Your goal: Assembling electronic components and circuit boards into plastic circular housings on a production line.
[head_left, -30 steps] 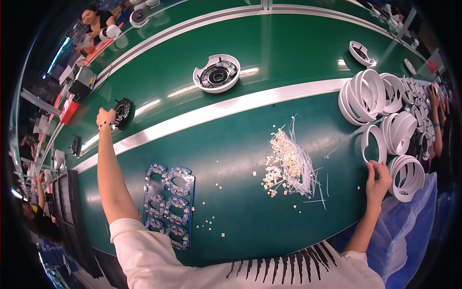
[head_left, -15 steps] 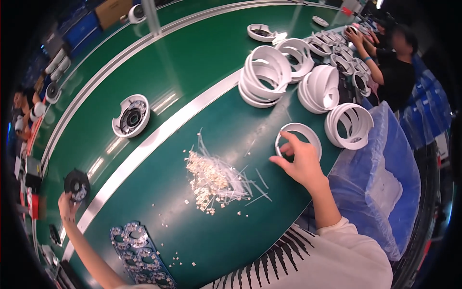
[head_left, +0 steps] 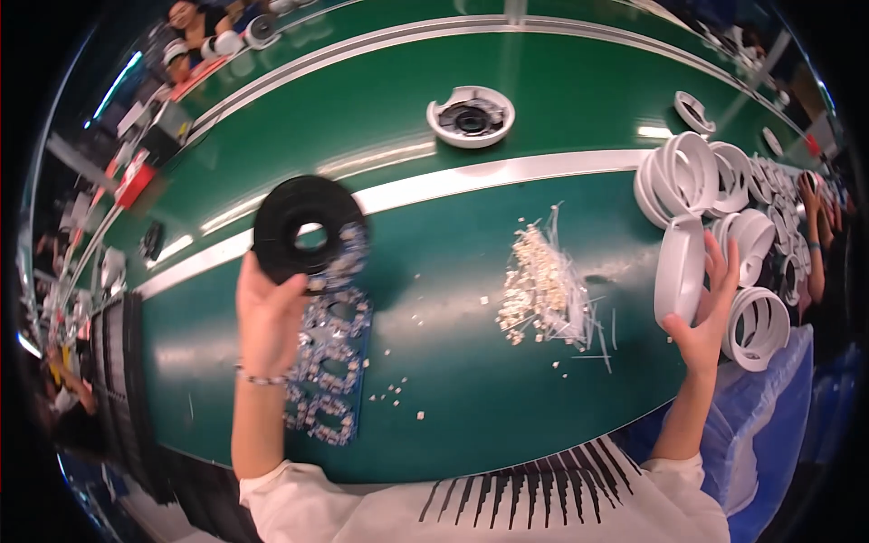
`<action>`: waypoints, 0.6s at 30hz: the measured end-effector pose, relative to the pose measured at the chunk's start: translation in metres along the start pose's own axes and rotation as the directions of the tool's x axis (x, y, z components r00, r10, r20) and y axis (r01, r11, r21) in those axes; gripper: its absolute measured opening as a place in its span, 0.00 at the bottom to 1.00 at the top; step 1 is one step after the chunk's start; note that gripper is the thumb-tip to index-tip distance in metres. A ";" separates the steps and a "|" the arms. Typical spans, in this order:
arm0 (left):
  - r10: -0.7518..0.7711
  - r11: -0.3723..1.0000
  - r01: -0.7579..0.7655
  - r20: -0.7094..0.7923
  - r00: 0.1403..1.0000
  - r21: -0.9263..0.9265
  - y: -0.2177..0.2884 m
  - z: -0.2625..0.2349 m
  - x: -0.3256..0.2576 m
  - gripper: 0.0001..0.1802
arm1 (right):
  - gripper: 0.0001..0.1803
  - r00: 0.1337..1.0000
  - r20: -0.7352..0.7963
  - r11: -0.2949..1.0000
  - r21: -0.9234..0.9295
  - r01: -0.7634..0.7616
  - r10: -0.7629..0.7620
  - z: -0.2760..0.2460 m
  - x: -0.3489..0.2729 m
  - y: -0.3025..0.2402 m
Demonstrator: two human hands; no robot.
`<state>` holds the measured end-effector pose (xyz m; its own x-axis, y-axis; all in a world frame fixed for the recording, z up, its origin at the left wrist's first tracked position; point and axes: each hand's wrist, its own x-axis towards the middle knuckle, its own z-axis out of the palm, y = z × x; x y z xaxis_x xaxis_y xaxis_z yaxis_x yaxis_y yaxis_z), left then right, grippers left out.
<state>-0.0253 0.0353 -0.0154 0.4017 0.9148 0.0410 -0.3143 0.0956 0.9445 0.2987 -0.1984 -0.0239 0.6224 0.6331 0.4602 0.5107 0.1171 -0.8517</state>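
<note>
My left hand (head_left: 272, 317) grips a round black housing (head_left: 282, 222) by its lower edge, thumb on its face, above the table's left side. A bright hole shows at the housing's centre. Behind and below it lies a panel of blue circuit boards (head_left: 335, 371), partly covered by the housing and the hand. On the right, my right hand (head_left: 704, 321) is closed on a white plastic ring (head_left: 679, 267), which is tilted up on edge, thumb at its bottom. Between the hands lies a pile of small cream connectors (head_left: 534, 290) with thin clear strips (head_left: 575, 312).
Stacks of white rings (head_left: 674, 176) stand at the right, near a clear-and-blue plastic bag (head_left: 769, 425). On the green belt (head_left: 579, 100) beyond the metal rail (head_left: 507, 172) rests a white ring with a black core (head_left: 471, 118). People work at the far left and right.
My right hand has taken hold of the white ring and raised it off the table. The black housing in my left hand has come in from the belt side, nearer me. The view has turned left.
</note>
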 end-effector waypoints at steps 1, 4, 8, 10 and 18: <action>0.044 0.999 -0.044 0.008 0.999 -0.008 -0.001 0.006 -0.013 0.31 | 0.61 0.999 0.052 0.981 0.194 -0.010 0.000 0.023 0.004 -0.011; 0.100 0.993 -0.099 0.012 0.995 -0.059 -0.003 0.028 -0.042 0.40 | 0.55 0.945 0.328 0.829 0.532 -0.173 -0.013 0.098 0.010 -0.046; 0.060 0.946 -0.039 0.056 0.997 -0.323 -0.013 0.066 -0.049 0.43 | 0.58 0.887 0.460 0.712 0.633 -0.303 -0.031 0.154 0.002 -0.079; 0.094 0.941 -0.078 0.031 0.995 -0.330 -0.024 0.067 -0.051 0.43 | 0.60 0.866 0.487 0.838 0.515 -0.178 -0.116 0.175 -0.005 -0.079; -0.082 0.847 0.319 0.488 0.869 -0.426 -0.008 0.040 -0.046 0.47 | 0.65 0.814 0.564 0.951 0.305 -0.047 -0.141 0.177 0.000 -0.066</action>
<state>-0.0072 -0.0233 -0.0124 0.7945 0.5957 0.1176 -0.5045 0.5399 0.6737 0.1600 -0.0707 -0.0125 0.0999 0.9302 0.3532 0.2756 0.3152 -0.9081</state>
